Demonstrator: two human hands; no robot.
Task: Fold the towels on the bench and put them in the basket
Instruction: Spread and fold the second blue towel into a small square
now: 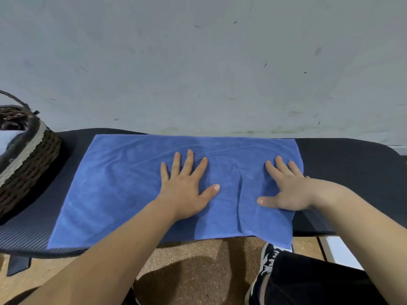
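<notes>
A blue towel [123,186] lies spread flat across the dark bench [343,164], its near right corner hanging over the front edge. My left hand [186,188] presses flat on the towel's middle, fingers straight and spread. My right hand [286,188] lies flat near the towel's right edge, fingers straight too. A crease runs down the cloth between the two hands. The woven brown basket [33,164] stands on the bench at the far left, with something pale showing inside it.
A grey wall [198,62] rises right behind the bench. Below the front edge are a cork-coloured floor [198,260] and my sneaker [267,265] with a dark trouser leg. A white board lies on the floor at lower right.
</notes>
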